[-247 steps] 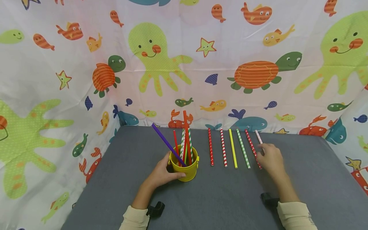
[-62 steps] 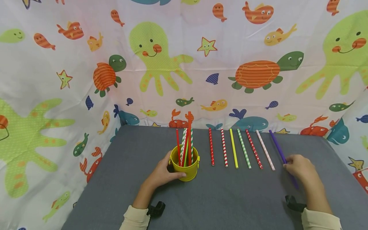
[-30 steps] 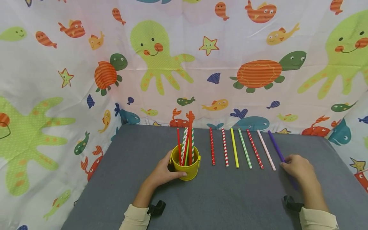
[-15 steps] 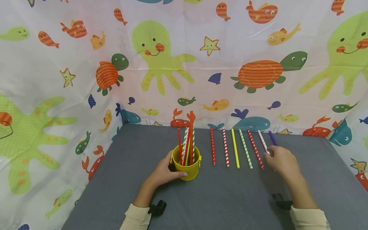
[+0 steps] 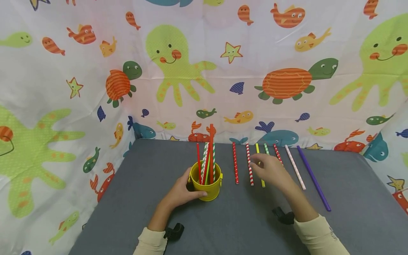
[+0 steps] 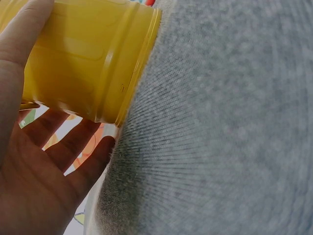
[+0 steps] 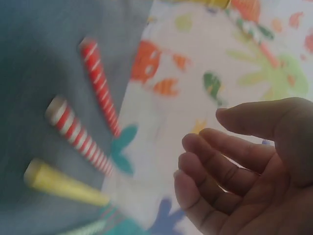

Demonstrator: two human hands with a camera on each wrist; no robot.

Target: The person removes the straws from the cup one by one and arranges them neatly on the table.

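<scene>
My left hand (image 5: 181,191) holds a small yellow metal bucket (image 5: 208,193), thumb across its front and fingers round the far side. In the left wrist view, the thumb lies along the bucket wall (image 6: 73,58). Several straws stand in the bucket, among them a tall orange-red straw (image 5: 211,141). My right hand (image 5: 272,170) hovers over the row of straws, fingers loosely bent and holding nothing. Below it lie a yellow straw (image 5: 262,183) and a red-and-white striped straw (image 5: 250,177). Part of a green striped straw (image 5: 266,148) is hidden by the hand.
The row on the grey cloth (image 5: 242,226) also has a red dotted straw (image 5: 235,163) at its left end, a pale pink straw (image 5: 294,166), and a longer purple straw (image 5: 313,177) at its right end. A sea-animal curtain (image 5: 197,21) stands behind.
The purple straw, in the bucket at first, now lies at the row's right end. My right hand let it go and moved left over the row. The left hand stayed on the bucket.
</scene>
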